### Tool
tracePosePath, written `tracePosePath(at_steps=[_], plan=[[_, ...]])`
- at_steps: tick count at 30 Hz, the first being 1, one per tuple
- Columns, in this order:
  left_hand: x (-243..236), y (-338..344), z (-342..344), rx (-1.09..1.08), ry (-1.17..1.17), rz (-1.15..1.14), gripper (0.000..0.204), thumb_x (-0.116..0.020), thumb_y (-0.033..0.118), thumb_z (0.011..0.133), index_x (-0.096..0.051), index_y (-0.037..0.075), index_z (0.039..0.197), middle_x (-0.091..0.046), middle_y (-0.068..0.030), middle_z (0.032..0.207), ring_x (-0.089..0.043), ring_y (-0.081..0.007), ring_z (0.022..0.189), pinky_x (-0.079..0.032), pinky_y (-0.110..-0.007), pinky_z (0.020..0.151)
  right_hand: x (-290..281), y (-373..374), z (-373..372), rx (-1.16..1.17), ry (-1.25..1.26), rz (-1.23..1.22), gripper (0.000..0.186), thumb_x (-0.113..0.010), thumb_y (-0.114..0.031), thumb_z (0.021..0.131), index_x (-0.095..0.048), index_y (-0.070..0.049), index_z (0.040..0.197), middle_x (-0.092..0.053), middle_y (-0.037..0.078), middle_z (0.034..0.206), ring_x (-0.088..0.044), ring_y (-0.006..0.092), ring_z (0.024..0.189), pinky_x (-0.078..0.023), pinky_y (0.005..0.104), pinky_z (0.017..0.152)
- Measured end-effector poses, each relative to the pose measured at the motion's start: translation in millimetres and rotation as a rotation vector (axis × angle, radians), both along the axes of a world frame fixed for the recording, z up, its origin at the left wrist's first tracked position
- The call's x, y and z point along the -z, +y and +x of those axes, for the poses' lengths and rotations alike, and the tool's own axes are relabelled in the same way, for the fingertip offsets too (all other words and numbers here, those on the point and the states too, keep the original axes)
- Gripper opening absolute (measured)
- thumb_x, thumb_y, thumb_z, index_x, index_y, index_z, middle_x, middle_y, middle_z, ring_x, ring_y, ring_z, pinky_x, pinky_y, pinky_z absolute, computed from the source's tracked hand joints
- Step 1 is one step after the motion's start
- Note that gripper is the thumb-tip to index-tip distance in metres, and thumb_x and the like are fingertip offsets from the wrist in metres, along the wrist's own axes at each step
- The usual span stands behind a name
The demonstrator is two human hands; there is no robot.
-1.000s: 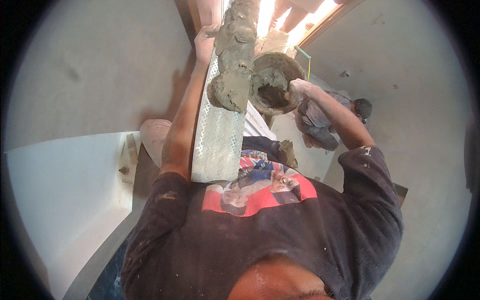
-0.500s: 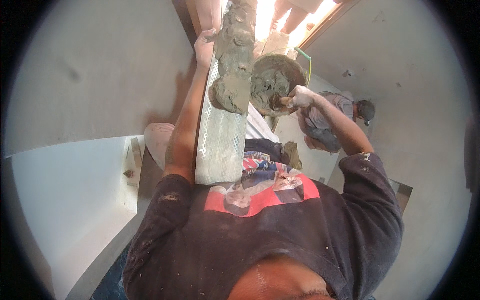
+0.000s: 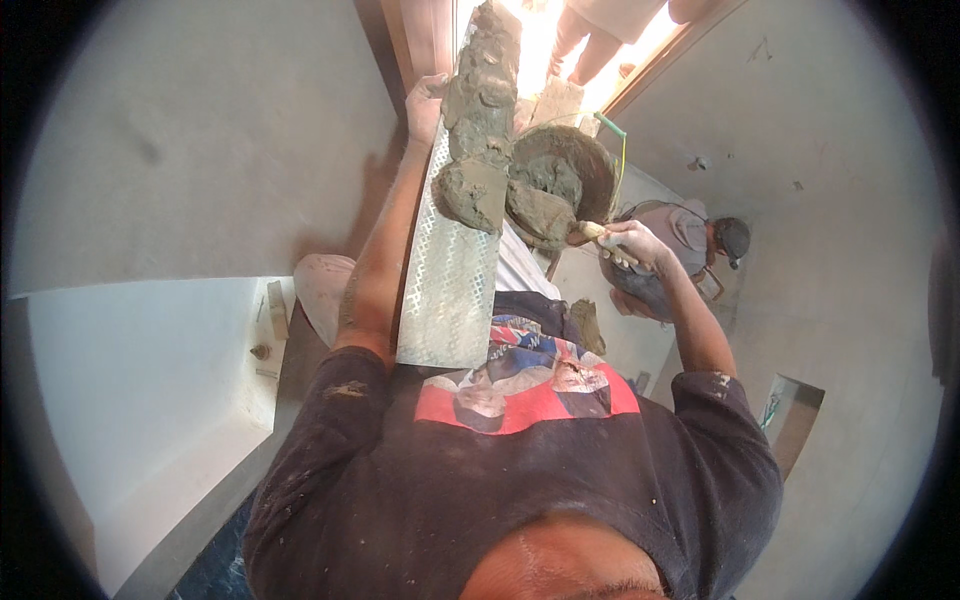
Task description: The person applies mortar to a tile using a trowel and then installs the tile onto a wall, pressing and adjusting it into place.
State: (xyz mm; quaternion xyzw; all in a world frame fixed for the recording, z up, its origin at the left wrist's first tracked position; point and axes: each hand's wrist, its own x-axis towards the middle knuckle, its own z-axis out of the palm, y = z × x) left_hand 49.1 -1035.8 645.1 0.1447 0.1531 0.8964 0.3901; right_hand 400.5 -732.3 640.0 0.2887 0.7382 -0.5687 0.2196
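Observation:
My left hand (image 3: 427, 108) grips the left edge of a long, pale strip-shaped panel (image 3: 450, 300) with a perforated-looking pattern. Wet grey mortar (image 3: 482, 125) lies in a thick, lumpy band along the panel's far half, while its near end, by my chest, is bare. My right hand (image 3: 636, 246) is closed around the wooden handle of a trowel (image 3: 592, 231). A heap of mortar (image 3: 540, 212) sits on the trowel over the near rim of a bucket, hiding most of the blade. More mortar fills part of the bucket (image 3: 598, 165), just right of the panel.
A co-worker (image 3: 685, 235) in a dark cap bends down at the right. Another person's legs (image 3: 580, 45) stand in the bright doorway ahead. Grey walls rise on both sides, with a white recess (image 3: 150, 400) at left and a niche (image 3: 795, 420) at right.
My right hand has drawn back toward me and slightly right, bringing the trowel up from inside the bucket with mortar on it. My left hand keeps its grip on the panel.

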Motion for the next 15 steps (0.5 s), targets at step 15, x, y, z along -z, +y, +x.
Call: tracePosePath(at_steps=[15], plan=[[62.3, 30.2, -37.8, -0.453, 0.369, -0.300, 0.024, -0.057, -0.006, 0.092, -0.067, 0.001, 0.113, -0.070, -0.0109, 0.110, -0.069, -0.0202, 0.095, -0.058, -0.037, 0.090, -105.2, -145.3, 114.3, 0.155, 0.642, 0.185, 0.053, -0.075, -0.028, 0.084, -0.065, 0.005, 0.125, -0.067, 0.003, 0.088, -0.061, 0.0073, 0.070, -0.050, 0.0242, 0.061]])
